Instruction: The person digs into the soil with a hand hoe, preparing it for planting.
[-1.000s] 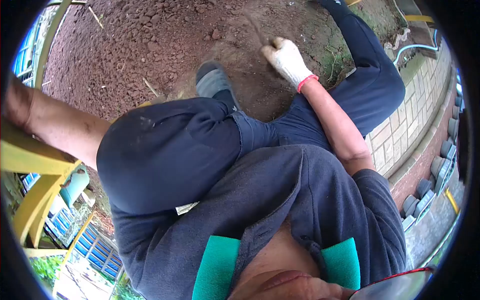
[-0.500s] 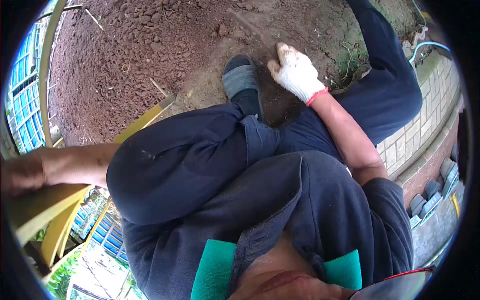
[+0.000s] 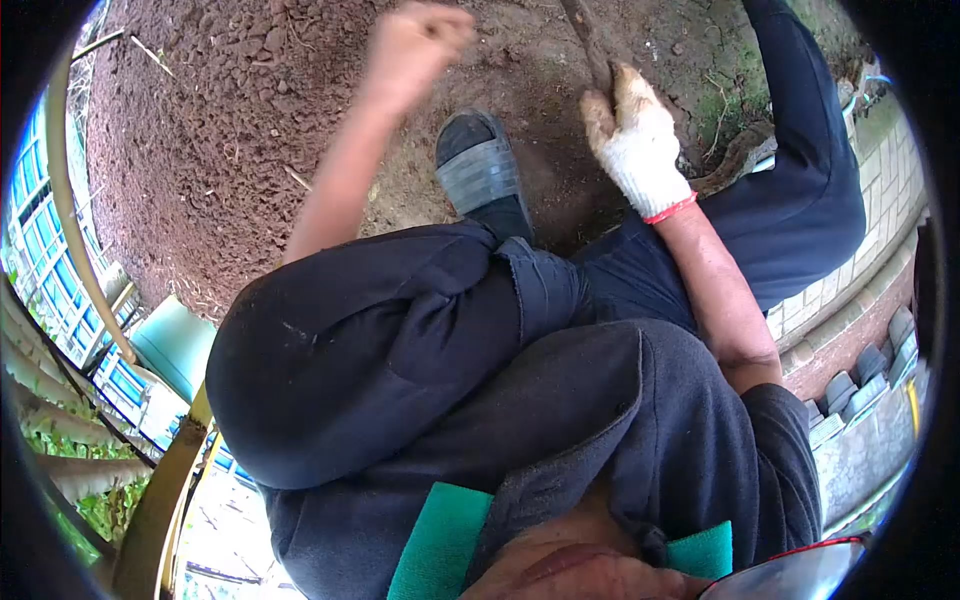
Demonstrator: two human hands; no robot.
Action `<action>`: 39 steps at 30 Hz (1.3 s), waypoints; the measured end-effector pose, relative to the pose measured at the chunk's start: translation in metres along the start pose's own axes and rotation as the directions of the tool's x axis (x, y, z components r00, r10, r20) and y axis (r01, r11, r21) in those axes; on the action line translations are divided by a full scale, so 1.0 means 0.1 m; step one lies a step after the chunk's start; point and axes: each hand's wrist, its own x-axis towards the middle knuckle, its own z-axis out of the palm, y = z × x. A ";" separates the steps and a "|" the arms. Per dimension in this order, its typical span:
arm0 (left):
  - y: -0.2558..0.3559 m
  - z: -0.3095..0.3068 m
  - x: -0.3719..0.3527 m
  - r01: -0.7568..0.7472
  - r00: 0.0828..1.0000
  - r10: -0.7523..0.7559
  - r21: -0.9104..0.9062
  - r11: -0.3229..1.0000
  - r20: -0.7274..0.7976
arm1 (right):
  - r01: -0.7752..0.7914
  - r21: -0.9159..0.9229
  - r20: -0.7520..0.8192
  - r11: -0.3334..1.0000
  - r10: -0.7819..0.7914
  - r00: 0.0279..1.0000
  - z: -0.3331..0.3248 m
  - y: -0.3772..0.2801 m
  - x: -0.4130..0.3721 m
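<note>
My left hand (image 3: 425, 45) is bare and raised over the soil (image 3: 250, 110) at the top. Its fingers are curled in, and blur hides whatever may be inside them. A white glove with a red cuff covers my right hand (image 3: 635, 135), which is closed around the lower end of a brown, dirt-coated stick (image 3: 587, 35). The stick runs up out of the top of the view. Between and below the hands, a foot in a grey striped sandal (image 3: 478, 165) rests on the ground.
Dark-trousered knees fill the middle. At the left are a curved pole (image 3: 68, 200), a pale green container (image 3: 175, 340) and a yellow bar (image 3: 165, 500). Green weeds (image 3: 735, 105) grow at the upper right. Brick paving (image 3: 850, 240) and grey blocks (image 3: 865, 380) lie at the right.
My left hand has left the yellow structure at the far left and swung up over the soil. My right hand has shifted slightly right, and the stick now points more steeply upward.
</note>
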 end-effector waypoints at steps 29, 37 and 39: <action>-1.85 -2.09 2.35 0.406 0.763 0.012 0.495 0.768 -0.646 | -0.278 0.038 0.206 0.960 0.265 0.942 0.49 0.36 0.48; -0.64 -1.48 1.26 -0.034 0.814 -0.065 -0.160 0.987 -0.577 | -0.301 0.002 0.186 0.954 0.296 0.937 0.54 0.26 0.60; -0.20 -0.84 0.82 -0.088 0.927 -0.003 -0.226 0.970 -0.375 | -0.346 0.021 0.227 0.938 0.332 0.915 0.47 0.16 0.64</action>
